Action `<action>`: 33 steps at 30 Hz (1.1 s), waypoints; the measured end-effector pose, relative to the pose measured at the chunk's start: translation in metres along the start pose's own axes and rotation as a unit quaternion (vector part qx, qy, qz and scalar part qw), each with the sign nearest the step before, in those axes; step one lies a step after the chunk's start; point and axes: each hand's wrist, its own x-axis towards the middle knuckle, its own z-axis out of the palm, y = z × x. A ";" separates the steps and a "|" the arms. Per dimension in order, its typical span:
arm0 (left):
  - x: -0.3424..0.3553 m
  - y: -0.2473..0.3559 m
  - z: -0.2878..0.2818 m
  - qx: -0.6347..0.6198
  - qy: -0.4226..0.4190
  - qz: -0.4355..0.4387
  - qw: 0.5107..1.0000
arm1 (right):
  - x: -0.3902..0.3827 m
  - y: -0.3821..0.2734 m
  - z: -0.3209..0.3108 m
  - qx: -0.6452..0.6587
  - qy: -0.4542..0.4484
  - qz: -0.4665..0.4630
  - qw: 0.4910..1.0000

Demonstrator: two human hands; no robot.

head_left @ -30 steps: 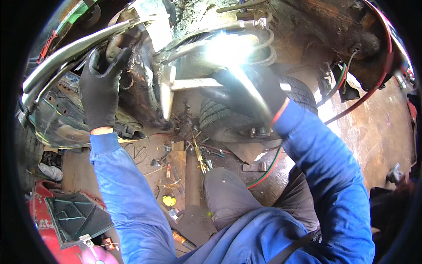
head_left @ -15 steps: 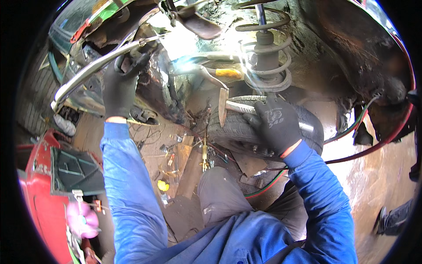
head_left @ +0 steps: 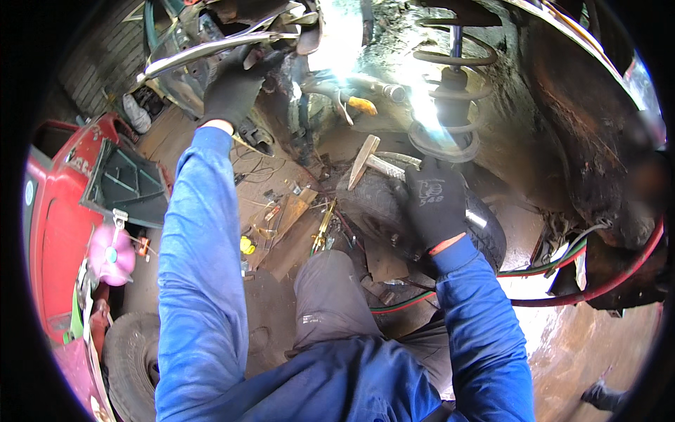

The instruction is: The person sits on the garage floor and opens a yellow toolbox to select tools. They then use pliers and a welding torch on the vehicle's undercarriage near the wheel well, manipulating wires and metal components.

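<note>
My right hand point(head_left: 436, 200), in a black glove, is closed round the handle of a hammer point(head_left: 363, 162). Its head points left, above the tyre point(head_left: 373, 211) lying on the floor. The handle's lower end shows past my hand. My left hand point(head_left: 235, 91), also gloved in black, grips the edge of a torn car body panel point(head_left: 281, 98), just below a long pale metal strip point(head_left: 211, 53); some fingertips are hidden. Beyond the hammer stand a coil spring point(head_left: 485, 56) and its shock absorber point(head_left: 450, 105). An orange-handled tool point(head_left: 362, 105) lies between them and the panel.
A brass torch point(head_left: 323, 225) lies by my knee, near scraps and a wooden board point(head_left: 292, 218). Red and green hoses point(head_left: 541, 271) run to the right. At left are a red vehicle body point(head_left: 63, 218), a pink fan point(head_left: 111, 254) and another tyre point(head_left: 130, 366).
My view has shifted, so the panel and spring sit higher and more of the left side shows. My right hand keeps the hammer, its head now more tilted. My left hand remains at the panel.
</note>
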 end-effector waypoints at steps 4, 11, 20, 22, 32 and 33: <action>-0.008 0.010 0.005 -0.006 0.018 -0.058 0.998 | -0.004 0.003 0.003 0.015 0.008 0.006 1.000; -0.039 0.045 -0.008 0.061 0.105 -0.147 0.982 | -0.005 0.009 0.006 0.040 0.030 0.005 0.999; -0.216 0.240 0.003 -0.213 -0.092 0.254 0.939 | -0.008 0.014 0.019 0.036 0.032 -0.011 0.999; -0.232 0.287 0.008 -0.268 -0.099 0.348 0.893 | -0.007 0.012 0.017 0.044 0.061 -0.018 0.997; -0.256 0.412 0.038 -0.433 -0.103 0.414 0.794 | -0.003 0.009 0.010 -0.001 0.074 -0.037 0.997; -0.257 0.415 0.039 -0.438 -0.100 0.412 0.793 | -0.003 0.009 0.011 0.000 0.074 -0.035 0.997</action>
